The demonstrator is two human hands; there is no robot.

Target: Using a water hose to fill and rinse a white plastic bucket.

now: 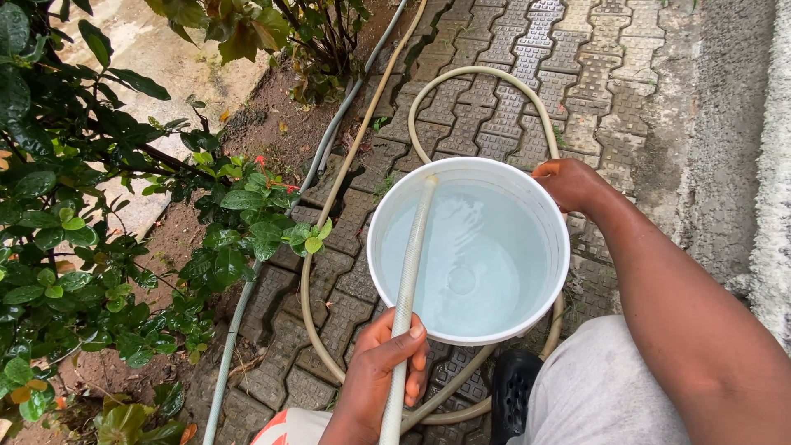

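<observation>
Our left hand clenches the pale hose, aiming its end into the white bucket of water, while our right hand apparently grips the rim, steadying it.

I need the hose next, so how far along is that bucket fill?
Done: water covers the white bucket's bottom and stands partway up its wall. In hand: the left hand holds the hose with its end over the rim, and the right hand grips the far rim. Left: bare wall shows above the water.
</observation>
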